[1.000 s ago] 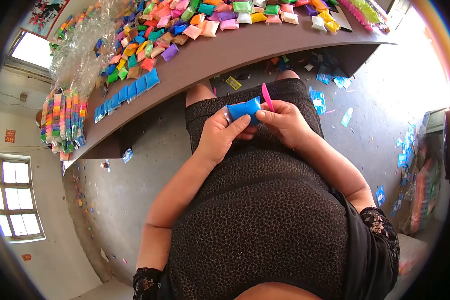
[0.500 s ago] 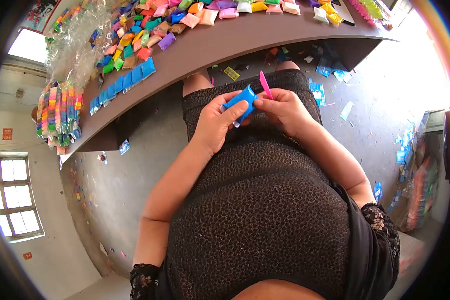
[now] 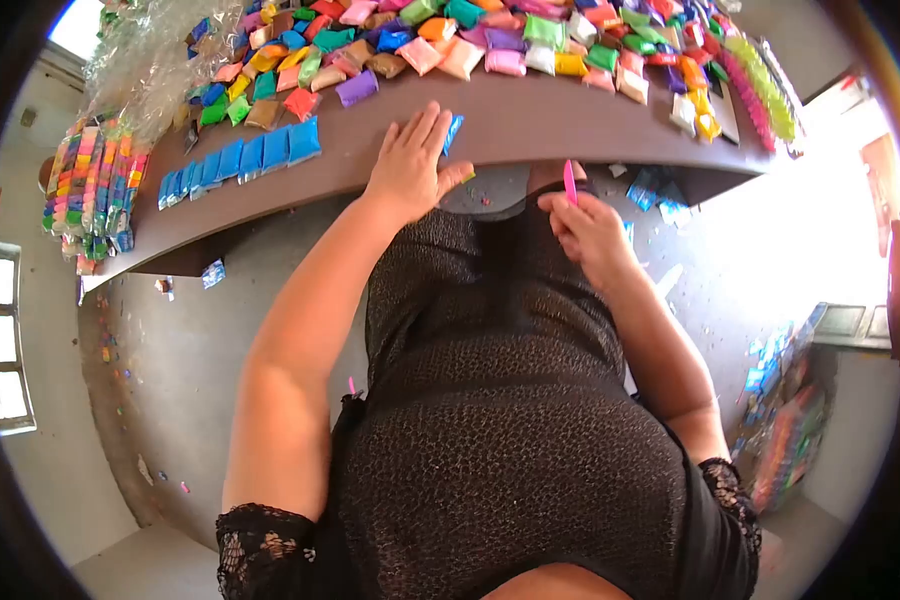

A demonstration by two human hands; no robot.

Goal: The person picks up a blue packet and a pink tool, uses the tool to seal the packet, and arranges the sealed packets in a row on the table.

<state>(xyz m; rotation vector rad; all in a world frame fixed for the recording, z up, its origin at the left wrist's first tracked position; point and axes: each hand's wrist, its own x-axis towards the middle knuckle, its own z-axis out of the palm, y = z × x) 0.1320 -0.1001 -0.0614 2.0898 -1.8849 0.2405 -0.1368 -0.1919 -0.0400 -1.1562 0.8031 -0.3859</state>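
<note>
My left hand (image 3: pixel 410 165) lies flat with fingers stretched out near the table's front edge. Under it is a blue packet (image 3: pixel 452 134), and only one end shows past the fingers. My right hand (image 3: pixel 588 222) is closed round a small pink plastic knife (image 3: pixel 570 180), blade up, in front of the table edge. To the left of my left hand, a row of joined blue packets (image 3: pixel 253 158) lies along the brown table (image 3: pixel 370 115).
Many colourful small packets (image 3: pixel 440 50) are heaped along the back of the table. Clear plastic wrapping (image 3: pixel 145 70) and bundled multicoloured packet strips (image 3: pixel 95 185) are at the left end. Blue wrapper scraps (image 3: pixel 650 188) litter the floor.
My left hand has moved from my lap up onto the table with the blue packet and opened over it. The right hand keeps the pink knife, now apart from the left. The view has tilted up.
</note>
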